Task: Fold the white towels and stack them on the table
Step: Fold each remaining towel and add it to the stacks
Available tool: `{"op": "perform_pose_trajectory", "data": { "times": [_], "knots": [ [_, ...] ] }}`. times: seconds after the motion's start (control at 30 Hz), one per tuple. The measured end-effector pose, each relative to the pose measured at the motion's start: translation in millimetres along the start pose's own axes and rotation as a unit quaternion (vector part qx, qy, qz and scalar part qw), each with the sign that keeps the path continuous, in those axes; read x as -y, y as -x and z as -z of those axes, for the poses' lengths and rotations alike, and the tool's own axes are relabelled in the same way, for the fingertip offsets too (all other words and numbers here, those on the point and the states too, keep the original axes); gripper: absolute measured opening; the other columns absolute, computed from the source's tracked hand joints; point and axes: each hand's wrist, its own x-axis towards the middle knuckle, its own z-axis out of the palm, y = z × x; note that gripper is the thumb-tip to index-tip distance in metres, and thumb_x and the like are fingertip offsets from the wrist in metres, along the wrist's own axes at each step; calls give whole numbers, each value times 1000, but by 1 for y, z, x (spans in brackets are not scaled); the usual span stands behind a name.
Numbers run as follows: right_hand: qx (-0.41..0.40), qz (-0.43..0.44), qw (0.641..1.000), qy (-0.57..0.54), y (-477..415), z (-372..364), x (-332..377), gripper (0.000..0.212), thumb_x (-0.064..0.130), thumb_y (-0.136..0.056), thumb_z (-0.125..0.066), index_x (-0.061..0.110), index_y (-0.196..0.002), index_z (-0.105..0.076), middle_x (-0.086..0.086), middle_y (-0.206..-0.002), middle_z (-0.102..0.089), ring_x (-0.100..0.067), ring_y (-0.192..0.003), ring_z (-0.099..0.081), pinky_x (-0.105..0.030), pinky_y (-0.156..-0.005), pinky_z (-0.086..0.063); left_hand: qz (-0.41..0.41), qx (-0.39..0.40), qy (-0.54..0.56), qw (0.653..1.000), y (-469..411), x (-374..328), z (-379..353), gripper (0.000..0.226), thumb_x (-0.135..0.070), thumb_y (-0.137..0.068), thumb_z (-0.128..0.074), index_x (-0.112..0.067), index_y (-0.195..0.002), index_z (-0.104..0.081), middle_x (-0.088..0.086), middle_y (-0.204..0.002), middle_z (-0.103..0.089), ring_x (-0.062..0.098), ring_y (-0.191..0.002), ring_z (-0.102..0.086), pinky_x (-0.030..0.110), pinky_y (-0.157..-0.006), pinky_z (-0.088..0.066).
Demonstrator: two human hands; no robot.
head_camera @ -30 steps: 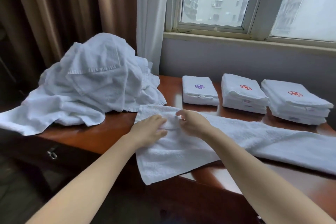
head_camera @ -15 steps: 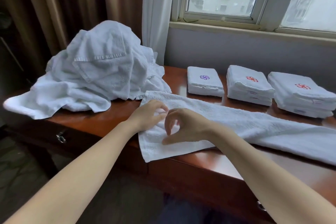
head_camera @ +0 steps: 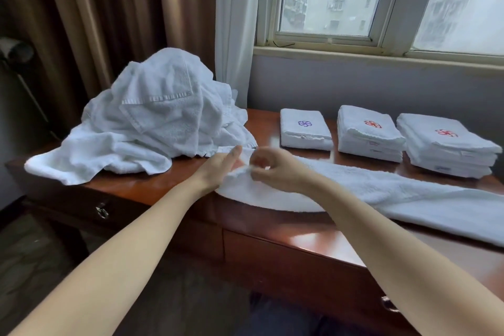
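Step in hand: judged to be the start of a fold, with the left end of the long towel (head_camera: pixel 409 196) raised off the desk (head_camera: pixel 122 185).
Towel position: lies as a strip along the front edge of the desk, running to the right.
Left hand (head_camera: pixel 221 169): fingers nearly straight against the raised end; motion blur hides whether the thumb pinches it.
Right hand (head_camera: pixel 275 172): fingers curled, pinching the same end's edge.
Next move: probably carry this end rightward over the strip, keeping the edges aligned.
Folded stacks (head_camera: pixel 368 131): three, at the back by the wall.
Unfolded pile (head_camera: pixel 152 123): back left.
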Motion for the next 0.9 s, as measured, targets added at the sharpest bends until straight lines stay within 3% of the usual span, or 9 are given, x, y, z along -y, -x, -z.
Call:
{"op": "perform_pose_trajectory", "data": {
  "times": [0.03,0.1,0.13,0.2,0.3,0.5,0.67,0.77,0.9],
  "knots": [
    [-47,-13,999,-17,-7,9,-2,3,16,-88,-61,17,-86,-60,7,-76,-57,-10,-66,-51,-28,-62,-42,10,-17,47,999,-3,-2,1,82,-84,-80,-31,-22,-116,-70,-11,-115,-64,12,-113,-55,31,-104,-37],
    [-118,-36,992,-23,-23,22,-7,9,19,-93,-58,14,-100,-62,4,-78,-59,-11,-65,-52,-27,-59,-42,4,-39,122,992,-5,-11,3,102,-92,-71,-25,-25,-144,-49,-6,-146,-49,12,-137,-41,39,-118,-27],
    [-140,-40,989,-22,-30,27,-11,11,20,-95,-57,14,-103,-62,4,-76,-57,-11,-65,-51,-27,-58,-41,-7,-54,121,991,-6,-15,4,98,-93,-71,-26,-27,-138,-54,-8,-142,-53,9,-133,-45,38,-116,-31],
    [-179,-39,983,-20,-45,31,-16,15,23,-98,-56,15,-108,-62,8,-74,-54,-8,-63,-48,-24,-59,-38,-18,-86,69,994,-12,-16,3,76,-91,-71,-36,-22,-90,-62,-17,-92,-64,2,-88,-58,29,-86,-44],
    [-224,-40,974,-3,-64,34,-18,21,31,-98,-56,22,-116,-64,13,-87,-62,-9,-74,-56,-26,-65,-43,-18,-134,-15,991,-25,-8,2,61,-79,-76,-50,-20,-61,-38,-12,-54,-40,11,-53,-39,33,-59,-31],
    [-208,-20,964,164,-89,18,-38,34,27,-100,-50,24,-132,-60,-2,-123,-64,-25,-113,-58,-37,-86,-48,-1,-255,-178,951,-43,10,23,48,-56,-91,-51,-17,-64,-50,-4,-59,-53,20,-60,-53,29,-52,-33],
    [-117,-62,975,180,-85,-7,-64,39,31,-101,-46,24,-139,-54,-2,-129,-62,-24,-118,-56,-40,-93,-47,96,-133,-409,898,-45,34,36,17,-36,-91,-49,-20,-89,-53,-3,-88,-59,25,-85,-56,30,-63,-35],
    [-59,-93,981,157,-82,-22,-74,39,35,-100,-45,25,-137,-54,-1,-131,-61,-23,-119,-56,-39,-92,-48,103,-133,-416,894,-43,42,33,19,-37,-91,-48,-20,-82,-48,-2,-85,-60,25,-83,-55,29,-57,-30],
    [-5,-92,977,192,-75,-39,-80,40,40,-99,-45,29,-136,-53,-1,-133,-58,-25,-124,-52,-40,-104,-37,124,-116,-418,893,-41,37,29,33,-42,-96,-41,-18,-104,-63,4,-102,-66,29,-99,-59,32,-69,-36]
  ]
}}
